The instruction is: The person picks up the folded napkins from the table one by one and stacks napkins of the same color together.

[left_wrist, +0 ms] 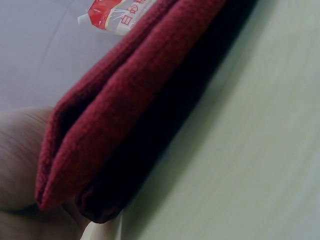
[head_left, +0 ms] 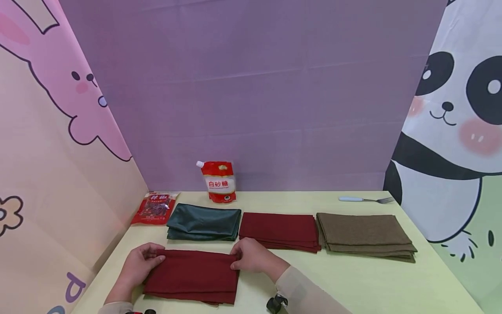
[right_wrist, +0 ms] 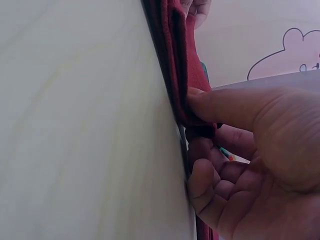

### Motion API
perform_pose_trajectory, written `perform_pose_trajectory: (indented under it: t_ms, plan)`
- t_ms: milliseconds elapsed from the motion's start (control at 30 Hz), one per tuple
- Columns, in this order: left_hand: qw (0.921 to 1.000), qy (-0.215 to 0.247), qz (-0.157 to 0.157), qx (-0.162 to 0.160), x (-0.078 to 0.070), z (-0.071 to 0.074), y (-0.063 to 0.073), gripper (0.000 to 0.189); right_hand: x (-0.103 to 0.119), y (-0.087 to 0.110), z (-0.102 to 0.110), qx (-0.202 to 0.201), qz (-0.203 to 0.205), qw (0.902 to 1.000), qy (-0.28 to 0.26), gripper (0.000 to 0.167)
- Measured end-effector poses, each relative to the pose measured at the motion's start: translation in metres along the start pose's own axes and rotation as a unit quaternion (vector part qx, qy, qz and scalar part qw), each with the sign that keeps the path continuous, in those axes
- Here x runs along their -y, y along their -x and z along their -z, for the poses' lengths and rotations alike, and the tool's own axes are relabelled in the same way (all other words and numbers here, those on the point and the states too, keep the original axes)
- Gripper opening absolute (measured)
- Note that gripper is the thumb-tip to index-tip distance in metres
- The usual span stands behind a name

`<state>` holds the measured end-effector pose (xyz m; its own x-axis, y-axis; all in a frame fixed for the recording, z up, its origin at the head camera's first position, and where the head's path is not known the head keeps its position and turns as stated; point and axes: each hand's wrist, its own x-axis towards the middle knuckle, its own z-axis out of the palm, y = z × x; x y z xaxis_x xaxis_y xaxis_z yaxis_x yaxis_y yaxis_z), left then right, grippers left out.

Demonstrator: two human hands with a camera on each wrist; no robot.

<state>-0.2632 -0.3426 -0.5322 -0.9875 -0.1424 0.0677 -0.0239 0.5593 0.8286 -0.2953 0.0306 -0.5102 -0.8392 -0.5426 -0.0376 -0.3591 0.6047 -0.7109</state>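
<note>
A folded dark red cloth [head_left: 192,277] lies at the front of the table, its layered edges showing in both wrist views. At its upper left corner, my left hand [head_left: 138,267] pinches the fabric between thumb and fingers; the left wrist view shows the folded end of the cloth [left_wrist: 115,110] against the hand [left_wrist: 22,165]. My right hand [head_left: 255,258] pinches the upper right corner. Up close in the right wrist view, the thumb [right_wrist: 225,107] presses one side of the cloth, with the other fingers curled behind and below it.
Behind lie a folded dark green cloth [head_left: 204,222], another folded red cloth [head_left: 280,229] and a folded brown cloth [head_left: 364,231]. A red sugar pouch [head_left: 219,182] stands at the back, near a red packet [head_left: 155,208]. A fork [head_left: 366,199] lies back right.
</note>
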Motion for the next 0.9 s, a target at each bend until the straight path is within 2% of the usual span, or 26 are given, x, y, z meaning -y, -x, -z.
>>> perform_pose_trajectory:
  t_ms: [300,667,900]
  plan:
    - [1.0,-0.002,0.003,0.003,-0.0006,0.0015,0.0011,0.015,-0.0012,0.0001,-0.0012,0.004,0.01,0.9999,-0.002,0.015]
    - [1.0,-0.001,0.005,0.001,-0.0021,0.0031,0.0013,0.016,-0.0005,0.0013,0.0019,-0.005,0.023,0.9997,0.012,0.013]
    - [0.9998,0.012,0.009,-0.016,-0.0077,0.0048,0.0041,0.016,-0.0022,-0.0002,0.0052,-0.025,0.028,0.9993,-0.004,0.013]
